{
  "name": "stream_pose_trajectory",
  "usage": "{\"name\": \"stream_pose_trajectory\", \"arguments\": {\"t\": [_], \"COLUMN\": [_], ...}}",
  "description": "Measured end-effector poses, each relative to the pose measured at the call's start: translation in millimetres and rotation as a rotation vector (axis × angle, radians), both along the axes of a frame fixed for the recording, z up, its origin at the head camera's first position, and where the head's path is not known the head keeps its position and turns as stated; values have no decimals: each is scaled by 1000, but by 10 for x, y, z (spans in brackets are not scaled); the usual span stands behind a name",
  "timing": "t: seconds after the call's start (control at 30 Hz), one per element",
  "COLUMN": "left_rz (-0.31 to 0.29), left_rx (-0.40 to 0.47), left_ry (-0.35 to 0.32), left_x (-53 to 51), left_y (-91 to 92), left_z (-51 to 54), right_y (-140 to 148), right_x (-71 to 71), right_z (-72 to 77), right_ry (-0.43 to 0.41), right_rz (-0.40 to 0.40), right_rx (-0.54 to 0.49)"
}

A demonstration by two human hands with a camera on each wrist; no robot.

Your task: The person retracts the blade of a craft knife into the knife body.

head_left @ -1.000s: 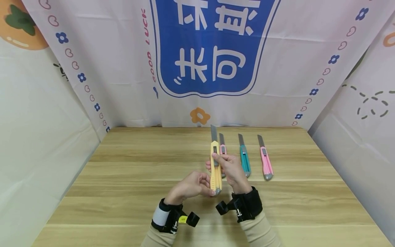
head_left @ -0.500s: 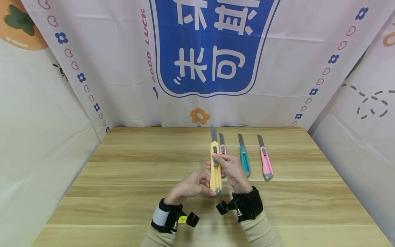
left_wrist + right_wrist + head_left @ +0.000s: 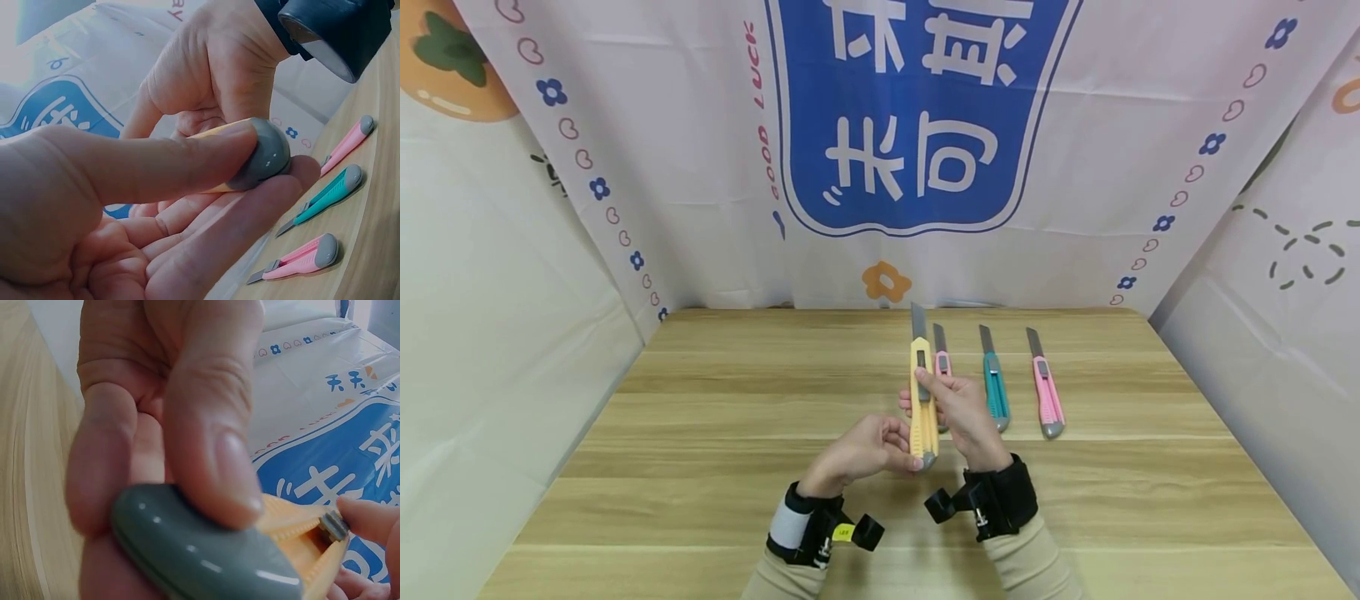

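A yellow utility knife [image 3: 916,425] is held off the table with its blade [image 3: 919,322] out and pointing away from me. My left hand [image 3: 867,450] pinches its rear end by the grey end cap [image 3: 267,156], thumb on top and fingers beneath. My right hand [image 3: 964,417] holds the middle of the body, its thumb on the grey slider [image 3: 335,526]. Just behind lies a pink utility knife [image 3: 942,360], partly hidden by the right hand. To the right lie a teal utility knife [image 3: 995,385] and another pink utility knife [image 3: 1047,392], both with blades out.
The wooden table [image 3: 737,392] ends at a white printed cloth [image 3: 715,208] with a blue sign. White cloth panels close in the left and right sides. Black camera straps [image 3: 1003,496] sit on both wrists.
The yellow utility knife has shifted very slightly away from me, along with the left fingertips. Both hands keep their hold, and the other knives stay where they were.
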State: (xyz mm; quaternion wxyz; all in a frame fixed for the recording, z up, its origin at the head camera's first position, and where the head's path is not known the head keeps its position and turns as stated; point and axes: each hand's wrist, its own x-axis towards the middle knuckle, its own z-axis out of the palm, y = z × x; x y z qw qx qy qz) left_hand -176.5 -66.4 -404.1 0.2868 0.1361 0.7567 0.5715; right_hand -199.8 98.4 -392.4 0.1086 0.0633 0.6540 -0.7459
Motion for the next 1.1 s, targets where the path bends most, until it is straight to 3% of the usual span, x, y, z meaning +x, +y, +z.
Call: {"name": "stream_pose_trajectory", "arguments": {"t": [0.3,1.1], "left_rz": [-1,-1], "left_rx": [-8,36], "left_ry": [8,-6], "left_x": [-7,15], "left_y": [2,-25], "left_z": [19,23], "right_y": [-33,-47], "right_x": [11,13], "right_z": [16,7], "right_ry": [-22,0], "right_rz": [-55,-50], "right_rx": [43,16]}}
